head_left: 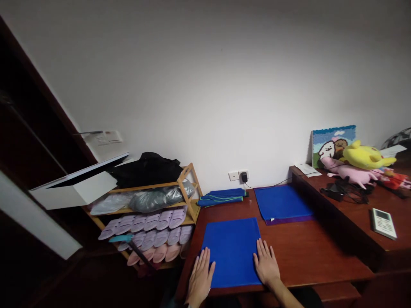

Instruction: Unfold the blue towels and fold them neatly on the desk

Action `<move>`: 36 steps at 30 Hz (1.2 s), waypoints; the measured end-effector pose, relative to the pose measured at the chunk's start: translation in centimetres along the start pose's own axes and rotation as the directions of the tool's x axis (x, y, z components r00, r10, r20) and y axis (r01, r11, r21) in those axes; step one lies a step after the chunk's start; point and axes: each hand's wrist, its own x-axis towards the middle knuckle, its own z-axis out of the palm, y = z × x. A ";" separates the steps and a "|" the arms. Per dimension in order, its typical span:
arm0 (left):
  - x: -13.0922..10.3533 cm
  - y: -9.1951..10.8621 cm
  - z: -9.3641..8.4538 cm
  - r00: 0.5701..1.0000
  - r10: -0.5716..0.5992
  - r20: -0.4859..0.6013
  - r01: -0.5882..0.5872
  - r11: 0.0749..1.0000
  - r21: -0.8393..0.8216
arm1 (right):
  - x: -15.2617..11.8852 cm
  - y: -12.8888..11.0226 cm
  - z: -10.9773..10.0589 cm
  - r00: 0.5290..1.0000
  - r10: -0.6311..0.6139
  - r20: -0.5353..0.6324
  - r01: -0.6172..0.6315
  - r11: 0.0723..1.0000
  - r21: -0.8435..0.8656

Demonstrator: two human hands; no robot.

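Note:
A blue cloth [231, 252], smooth and nearly square, lies flat at the front of the reddish-brown wooden table [308, 252]. My left hand [201, 273] rests flat on its left edge, fingers stretched forward. On the opposite edge lies my right hand [266, 262], also flat with fingers extended. Neither hand grips anything. Behind and to the right is another blue cloth [282, 202], with a purple layer showing under its near edge. Against the wall, a folded blue cloth bundle [221, 197] with green edging sits at the table's back left.
Left of the table stands a wooden shoe rack [189, 209] holding several slippers [160, 220], with a black bag [147, 169] and an open white box [80, 188] on top. A raised desk section at right holds plush toys [362, 160] and a white remote-like device [383, 223]. A plug [244, 176] is in the wall.

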 end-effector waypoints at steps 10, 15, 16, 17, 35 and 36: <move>6.3 18.8 1.4 0.926 0.345 0.156 -0.306 0.924 -0.228 | -0.1 0.2 0.2 0.999 -0.042 0.020 0.043 0.997 -0.058; 6.1 15.7 2.7 0.926 0.338 0.166 -0.302 0.930 -0.208 | 0.1 0.3 0.6 1.000 -0.023 -0.004 0.023 0.998 -0.062; 6.0 13.8 2.5 0.938 0.304 0.168 -0.273 0.945 -0.182 | 0.1 0.3 0.6 1.000 -0.014 -0.011 0.013 0.999 -0.050; 5.9 11.6 2.2 0.953 0.252 0.171 -0.227 0.962 -0.151 | 0.1 0.3 0.6 1.000 -0.010 -0.014 0.009 0.999 -0.039; 4.9 -0.4 2.8 0.999 -0.033 0.026 0.033 0.999 0.006 | 2.3 -0.3 -0.2 0.999 0.037 -0.029 -0.039 0.998 -0.049; 4.9 -0.5 2.9 0.999 -0.034 0.021 0.034 0.999 0.008 | 3.0 -0.5 -0.7 0.999 0.035 -0.036 -0.037 0.998 -0.050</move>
